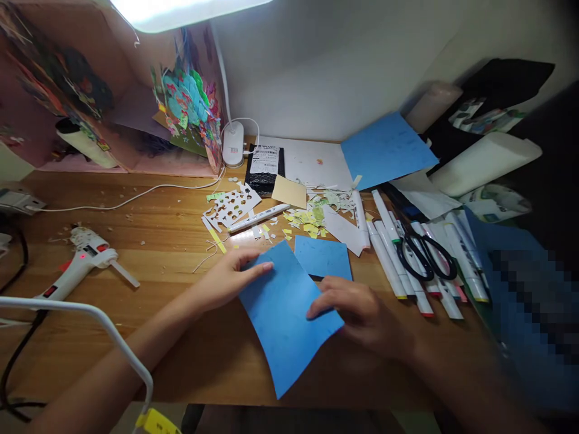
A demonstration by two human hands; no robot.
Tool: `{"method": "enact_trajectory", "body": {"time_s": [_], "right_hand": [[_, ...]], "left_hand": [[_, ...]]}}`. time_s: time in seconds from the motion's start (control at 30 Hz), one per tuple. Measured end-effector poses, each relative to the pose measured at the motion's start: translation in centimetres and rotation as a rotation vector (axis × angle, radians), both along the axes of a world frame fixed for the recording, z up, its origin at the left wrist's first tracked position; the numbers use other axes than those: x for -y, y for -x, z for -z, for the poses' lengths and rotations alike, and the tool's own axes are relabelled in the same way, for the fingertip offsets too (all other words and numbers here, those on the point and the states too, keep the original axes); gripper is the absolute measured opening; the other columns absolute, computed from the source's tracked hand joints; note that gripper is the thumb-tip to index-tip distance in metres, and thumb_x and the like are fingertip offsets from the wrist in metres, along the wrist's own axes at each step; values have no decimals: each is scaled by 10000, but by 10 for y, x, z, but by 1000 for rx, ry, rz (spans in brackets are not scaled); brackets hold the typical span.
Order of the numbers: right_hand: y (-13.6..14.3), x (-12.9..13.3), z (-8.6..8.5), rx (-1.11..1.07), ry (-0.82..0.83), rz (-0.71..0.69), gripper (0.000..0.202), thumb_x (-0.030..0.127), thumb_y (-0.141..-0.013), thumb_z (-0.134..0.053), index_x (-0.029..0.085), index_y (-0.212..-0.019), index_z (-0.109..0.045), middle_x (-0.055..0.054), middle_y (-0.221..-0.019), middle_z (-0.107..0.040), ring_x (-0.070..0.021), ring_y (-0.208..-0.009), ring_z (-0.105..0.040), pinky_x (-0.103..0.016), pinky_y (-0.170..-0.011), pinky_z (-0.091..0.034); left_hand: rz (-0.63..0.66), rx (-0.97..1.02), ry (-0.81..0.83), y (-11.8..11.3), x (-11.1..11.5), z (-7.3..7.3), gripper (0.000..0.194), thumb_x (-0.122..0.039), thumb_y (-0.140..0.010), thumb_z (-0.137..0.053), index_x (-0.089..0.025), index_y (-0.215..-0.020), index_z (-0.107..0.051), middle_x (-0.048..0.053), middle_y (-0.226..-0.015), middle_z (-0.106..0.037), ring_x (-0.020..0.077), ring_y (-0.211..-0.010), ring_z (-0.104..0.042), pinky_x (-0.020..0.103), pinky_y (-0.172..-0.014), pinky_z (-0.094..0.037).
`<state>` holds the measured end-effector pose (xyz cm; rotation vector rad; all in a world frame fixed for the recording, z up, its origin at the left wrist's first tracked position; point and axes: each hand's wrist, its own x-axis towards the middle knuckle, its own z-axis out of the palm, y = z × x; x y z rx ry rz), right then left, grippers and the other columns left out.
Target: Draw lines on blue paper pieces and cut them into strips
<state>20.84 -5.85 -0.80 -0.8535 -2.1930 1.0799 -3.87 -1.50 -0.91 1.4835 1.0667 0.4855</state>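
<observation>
A blue sheet (284, 325) with curved lower edges is held above the front of the wooden table. My left hand (230, 277) grips its upper left edge, thumb on top and fingers mostly hidden beneath. At the sheet's right side, my right hand (355, 310) has closed on the edge, with bent fingers on the top face. Just behind the held sheet lies a smaller blue piece (325, 256), partly covered by it.
Paper scraps (312, 220) and a marker (257, 218) lie behind the hands. Black-handled scissors (427, 256) rest on several markers at right. On the left are a glue gun (79, 265) and a white bent tube (117, 334). Another blue sheet (386, 150) stands back right.
</observation>
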Motion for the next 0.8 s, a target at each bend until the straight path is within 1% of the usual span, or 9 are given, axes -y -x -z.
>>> {"method": "enact_trajectory", "body": {"time_s": [0.1, 0.17, 0.27, 0.37, 0.47, 0.6, 0.67, 0.73, 0.8], "right_hand": [[1, 0, -3, 1, 257, 194, 108, 265, -841, -578, 203, -756, -606, 0, -692, -578, -131, -623, -522, -244, -584, -424], [2, 0, -1, 8, 380, 325, 198, 365, -797, -640, 197, -720, -568, 29, -624, -502, -115, -569, -459, -231, -531, -382], [5, -1, 5, 0, 473, 462, 303, 457, -729, -689, 191, -724, -544, 75, -531, -357, -93, -496, -348, -222, -475, -305], [9, -1, 12, 18, 486, 533, 338, 480, -699, -707, 186, -753, -549, 92, -509, -314, -83, -473, -304, -222, -465, -277], [11, 1, 15, 58, 465, 570, 321, 466, -720, -692, 181, -784, -561, 89, -516, -325, -88, -483, -319, -227, -479, -289], [13, 0, 17, 6, 421, 620, 318, 418, -756, -672, 190, -940, -548, 93, -535, -328, -94, -492, -334, -225, -494, -313], [14, 0, 17, -73, 367, 681, 402, 391, -736, -696, 206, -1037, -505, 89, -586, -350, -96, -509, -348, -219, -506, -335], [13, -2, 16, -152, 352, 741, 531, 386, -690, -733, 226, -1113, -455, 59, -711, -429, -98, -558, -404, -217, -530, -377], [13, -2, 13, -205, 449, 707, 546, 419, -684, -724, 229, -1117, -451, 9, -863, -499, -118, -654, -490, -230, -584, -430]], "left_hand": [[52, -2, -2, -10, 9, 1, 330, -432, -881, -484, -174, -723, -618, -5, -692, -579, 149, -676, -523, 230, -610, -416], [87, 26, 40, -13, 16, -3, 347, -438, -904, -446, -191, -777, -653, 14, -785, -636, 174, -772, -563, 253, -696, -441], [147, 133, 165, -18, 25, -11, 336, -447, -911, -443, -218, -907, -689, 34, -962, -674, 197, -911, -586, 285, -809, -445], [200, 277, 360, -25, 35, -10, 287, -379, -835, -595, -216, -1064, -653, 44, -1010, -667, 199, -912, -598, 302, -806, -456], [126, 332, 476, -35, 44, -1, 361, -283, -759, -685, -176, -1099, -628, 44, -945, -672, 178, -817, -607, 293, -751, -462], [16, 363, 437, -41, 45, 10, 294, -303, -788, -657, -149, -1039, -649, 44, -929, -676, 180, -827, -598, 295, -771, -447], [-28, 394, 423, -41, 43, 11, 326, -342, -787, -661, -144, -1045, -644, 54, -948, -679, 194, -845, -602, 310, -788, -446], [-62, 440, 411, -41, 43, 11, 354, -362, -781, -671, -141, -1055, -636, 65, -983, -678, 207, -877, -604, 327, -820, -446], [-79, 487, 392, -42, 44, 9, 340, -347, -790, -668, -144, -1060, -631, 71, -1016, -673, 210, -912, -603, 340, -858, -441]]}}
